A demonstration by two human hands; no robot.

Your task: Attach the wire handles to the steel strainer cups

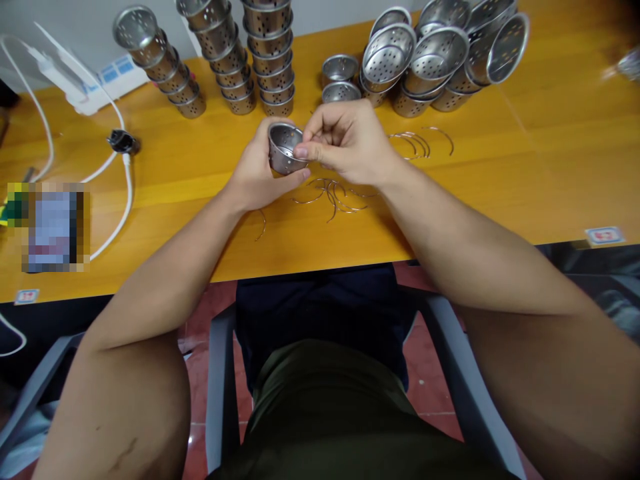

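Observation:
My left hand (pixel 260 167) is wrapped round a small perforated metal cup (pixel 286 159), its open mouth tilted up towards me. At the cup's right rim, my right hand (pixel 345 143) has thumb and forefinger pinched together. What the pinch holds, if anything, is too small to make out. Several thin curved wires (pixel 334 197) lie loose on the wooden table just below the hands. Further curved wires (pixel 417 143) rest to the right of my right wrist.
Stacks of perforated cups (pixel 270 60) stand at the back left, and leaning stacks (pixel 425 60) at the back right. Two short cups (pixel 340 80) sit between them. On the left are a power strip (pixel 105 80), a white cable (pixel 129 200) and a blurred-out object (pixel 55 227).

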